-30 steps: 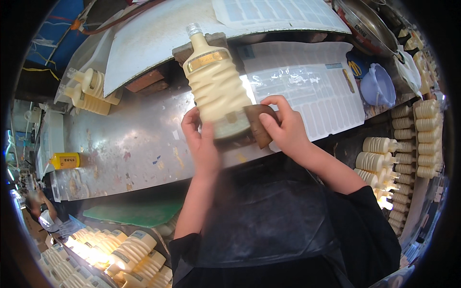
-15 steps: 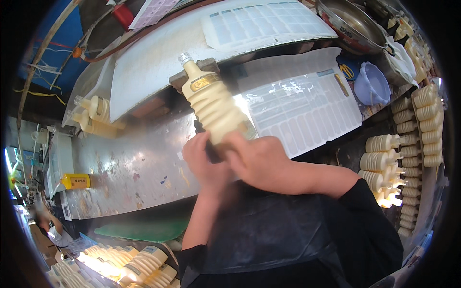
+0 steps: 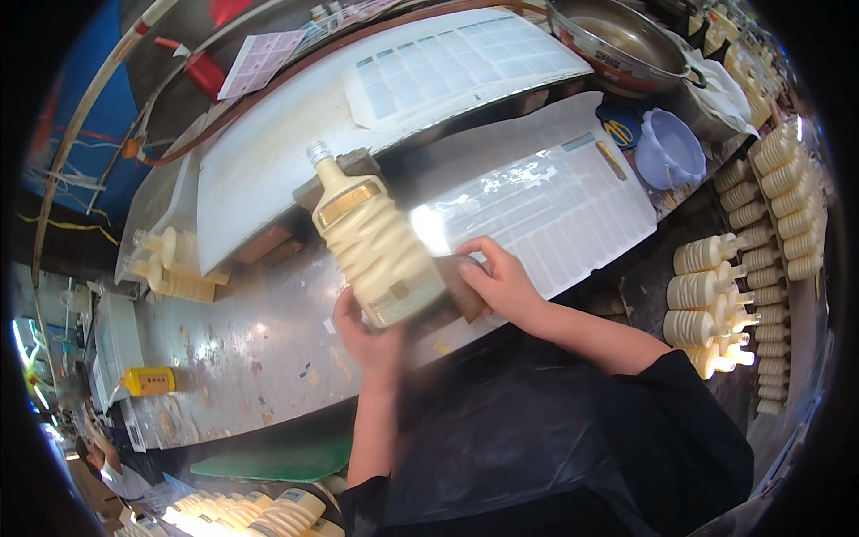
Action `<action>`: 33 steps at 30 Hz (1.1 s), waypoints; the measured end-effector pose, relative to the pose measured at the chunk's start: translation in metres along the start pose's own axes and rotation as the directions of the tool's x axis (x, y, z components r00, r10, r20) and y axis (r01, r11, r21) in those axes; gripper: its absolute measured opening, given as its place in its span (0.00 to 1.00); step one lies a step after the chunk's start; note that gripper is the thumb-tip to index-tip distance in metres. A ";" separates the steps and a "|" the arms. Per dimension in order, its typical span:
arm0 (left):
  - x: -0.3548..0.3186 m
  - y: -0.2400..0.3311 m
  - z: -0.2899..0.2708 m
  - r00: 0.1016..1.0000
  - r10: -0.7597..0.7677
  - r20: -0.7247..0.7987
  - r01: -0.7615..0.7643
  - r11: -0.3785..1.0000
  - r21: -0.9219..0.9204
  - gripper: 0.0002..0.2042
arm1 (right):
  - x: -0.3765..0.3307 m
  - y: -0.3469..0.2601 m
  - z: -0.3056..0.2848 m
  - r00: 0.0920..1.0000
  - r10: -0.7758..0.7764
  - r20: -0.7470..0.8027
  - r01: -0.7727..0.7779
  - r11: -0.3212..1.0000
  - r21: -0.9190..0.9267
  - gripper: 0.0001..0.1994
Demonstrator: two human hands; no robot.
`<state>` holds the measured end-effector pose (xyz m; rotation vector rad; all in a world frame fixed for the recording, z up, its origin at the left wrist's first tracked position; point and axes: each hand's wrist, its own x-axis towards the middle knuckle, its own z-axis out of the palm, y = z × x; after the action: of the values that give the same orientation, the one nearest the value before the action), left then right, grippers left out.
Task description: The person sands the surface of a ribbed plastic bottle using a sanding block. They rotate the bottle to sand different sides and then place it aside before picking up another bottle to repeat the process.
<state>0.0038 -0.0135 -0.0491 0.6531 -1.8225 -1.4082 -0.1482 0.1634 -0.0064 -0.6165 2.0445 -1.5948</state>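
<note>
A cream bottle (image 3: 380,242) with rippled sides, a clear neck and a gold band lies tilted over the metal bench, its neck pointing away from me. Its shoulder lies over a brown rest (image 3: 358,166). My left hand (image 3: 369,340) is closed at the bottle's base, with fingers along its left side. To the right of the base, my right hand (image 3: 499,282) grips the edge of a brown flat piece (image 3: 461,291), whose kind I cannot make out. A small label shows on the bottle near its base.
A sheet of clear labels (image 3: 537,215) lies right of the bottle; another sheet (image 3: 465,63) lies on the white board behind. A lilac bucket (image 3: 669,148) and metal pan (image 3: 617,40) stand at right. Cream bottles (image 3: 707,286) are stacked at right. A yellow container (image 3: 148,381) lies left.
My right hand has come away from the bottle's base to the brown piece at its right. My left hand stays by the base, which shows more fully. The whole view has shifted slightly.
</note>
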 end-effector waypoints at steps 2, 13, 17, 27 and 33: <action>0.001 0.016 -0.004 0.997 0.081 0.003 -0.081 0.991 0.107 0.42 | 0.005 0.010 0.003 1.000 -0.015 0.011 0.014 0.995 0.098 0.12; 0.026 0.059 0.014 0.823 0.541 0.172 -0.545 0.669 0.506 0.35 | 0.027 -0.006 -0.059 0.964 0.228 0.137 -0.265 0.868 0.419 0.14; 0.025 0.071 0.010 0.832 0.495 0.251 -0.549 0.666 0.506 0.37 | 0.017 0.006 -0.120 0.951 0.307 0.042 -0.304 0.900 0.311 0.11; 0.027 0.092 0.021 0.706 0.462 0.537 -0.706 0.390 0.592 0.29 | 0.019 0.072 -0.256 0.822 -0.207 -0.531 -0.416 0.419 -0.807 0.16; 0.026 0.091 0.017 0.730 0.440 0.524 -0.683 0.422 0.596 0.27 | 0.019 0.064 -0.239 0.911 0.025 -0.411 -0.408 0.183 -0.895 0.18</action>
<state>-0.0217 0.0017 0.0420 0.1199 -2.5653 -0.1938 -0.3138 0.3483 -0.0199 -0.3749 3.1047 0.0802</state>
